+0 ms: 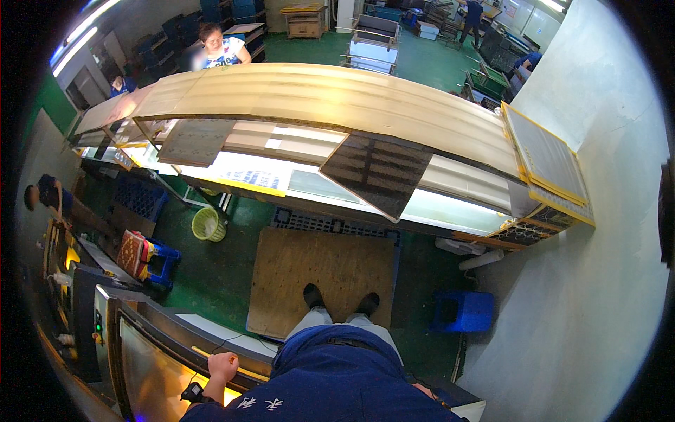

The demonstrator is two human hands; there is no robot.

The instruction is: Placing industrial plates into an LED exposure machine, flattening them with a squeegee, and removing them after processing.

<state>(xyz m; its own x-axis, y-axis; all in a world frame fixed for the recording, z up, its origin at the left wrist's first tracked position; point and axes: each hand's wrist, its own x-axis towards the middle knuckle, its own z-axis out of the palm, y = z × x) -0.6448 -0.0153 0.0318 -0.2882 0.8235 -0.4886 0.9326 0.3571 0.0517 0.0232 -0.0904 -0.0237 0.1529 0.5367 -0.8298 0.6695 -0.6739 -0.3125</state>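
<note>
1. Nearest of all is one torso (330, 376) in a dark navy top, bent over at the lower edge.
2. One long lit table (450, 209) runs across the view, under one pale cover (316, 88).
3. One machine (158, 355) with a glowing window stands at lower left.
4. Five other people (225, 53) are in sight: four beyond or beside the table, one at far left.
5. One wooden board (323, 264) lies on the floor, with two dark shoes (313, 297) on it.
6. Two panels lean at the table's near side: one grey panel (197, 142), one dark panel (377, 172).
7. Two blue stools (462, 311) stand apart, one right, one left.
8. One green basket (209, 224) sits left of the board.
9. One yellow bar (246, 371) lies along the machine's edge, just beside the left hand.
10. One left hand (223, 366) shows, fingers curled in; I cannot tell whether it grasps anything. The right hand is hidden.
</note>
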